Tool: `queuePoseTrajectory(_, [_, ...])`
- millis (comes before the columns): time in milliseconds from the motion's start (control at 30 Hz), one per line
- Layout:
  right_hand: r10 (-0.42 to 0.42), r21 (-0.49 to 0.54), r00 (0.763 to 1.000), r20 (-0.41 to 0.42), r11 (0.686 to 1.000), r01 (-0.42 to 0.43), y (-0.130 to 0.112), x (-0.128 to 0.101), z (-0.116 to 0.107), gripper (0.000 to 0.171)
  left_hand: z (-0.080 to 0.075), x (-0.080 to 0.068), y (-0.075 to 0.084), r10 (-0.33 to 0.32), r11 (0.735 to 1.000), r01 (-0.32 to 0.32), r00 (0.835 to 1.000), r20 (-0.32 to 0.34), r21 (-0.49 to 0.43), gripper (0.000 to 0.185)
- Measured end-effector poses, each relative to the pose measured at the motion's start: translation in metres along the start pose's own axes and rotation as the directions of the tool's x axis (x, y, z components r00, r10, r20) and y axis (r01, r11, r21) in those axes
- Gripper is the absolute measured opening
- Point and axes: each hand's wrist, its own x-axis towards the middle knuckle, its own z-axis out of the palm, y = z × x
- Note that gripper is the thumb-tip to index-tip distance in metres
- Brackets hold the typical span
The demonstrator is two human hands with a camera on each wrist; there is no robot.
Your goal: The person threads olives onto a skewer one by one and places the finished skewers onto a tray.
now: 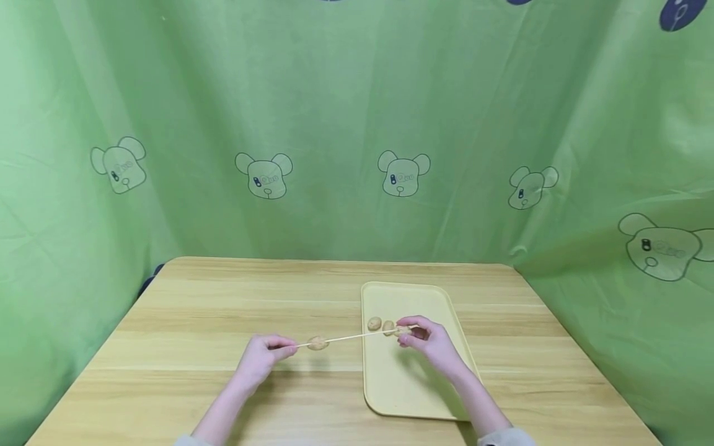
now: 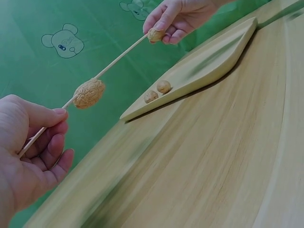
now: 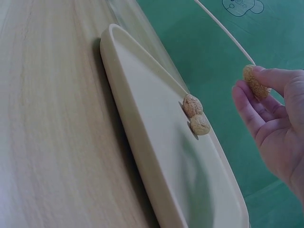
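Wooden skewer (image 1: 348, 337) between both hands

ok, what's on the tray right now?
Two small tan pieces lie side by side, touching, on the yellow tray. Head view: the right hand and its third piece hover over the tray, hiding some surface.

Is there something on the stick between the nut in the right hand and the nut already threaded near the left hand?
No. The nut pinched by the right hand sits at the stick's tip; the stick is bare down to the threaded nut by the left hand.
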Motion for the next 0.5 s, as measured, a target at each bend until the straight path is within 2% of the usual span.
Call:
queuePoseTrajectory(200, [0.01,-0.03,1.0,-0.01,0.999,-0.01,-0.0012,-0.0008,0.0017,0.038,-0.001,0.0,-0.0026,-0.012,1.0,0.012,1.0,-0.009,0.01,0.013])
queuePoseTrajectory(500, [0.034,-0.006,0.999,-0.031,0.999,-0.035,-0.0021,-0.0001,0.0068,0.036,-0.0015,-0.0024,0.0009,0.005,1.0,-0.005,1.0,-0.005,0.01,0.012])
